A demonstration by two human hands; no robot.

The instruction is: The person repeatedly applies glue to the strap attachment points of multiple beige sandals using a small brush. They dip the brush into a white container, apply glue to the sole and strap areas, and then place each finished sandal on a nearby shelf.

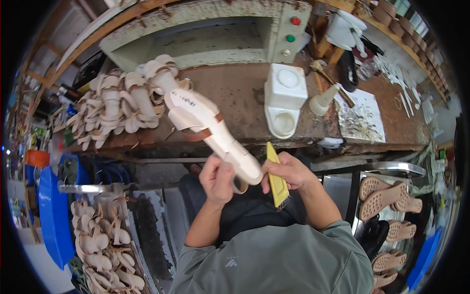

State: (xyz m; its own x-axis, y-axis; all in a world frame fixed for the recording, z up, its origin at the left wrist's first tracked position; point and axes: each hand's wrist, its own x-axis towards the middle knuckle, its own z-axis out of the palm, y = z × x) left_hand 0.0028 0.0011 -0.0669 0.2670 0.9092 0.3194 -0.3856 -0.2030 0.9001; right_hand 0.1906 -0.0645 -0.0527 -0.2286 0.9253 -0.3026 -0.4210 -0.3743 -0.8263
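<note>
My left hand [217, 180] is closed around the near end of a cream sandal [226, 146] with brown strap parts. The sandal is held up in front of the bench, its insole facing up and its far end pointing up and to the left. Dark print marks the insole at that far end. In my right hand [292, 171] is a yellow brush [279, 190], gripped by its flat handle, with dark bristles just showing at the lower end. The brush is close to the sandal's near end; whether they touch I cannot tell.
On the brown bench [230, 83] lies a heap of cream sandals [110, 105]. A white dispenser [285, 95], a white cone-shaped bottle [323, 100] and a stained sheet [360, 117] stand or lie to the right. More sandals [100, 245] fill the left rack; soles [387, 201] the right.
</note>
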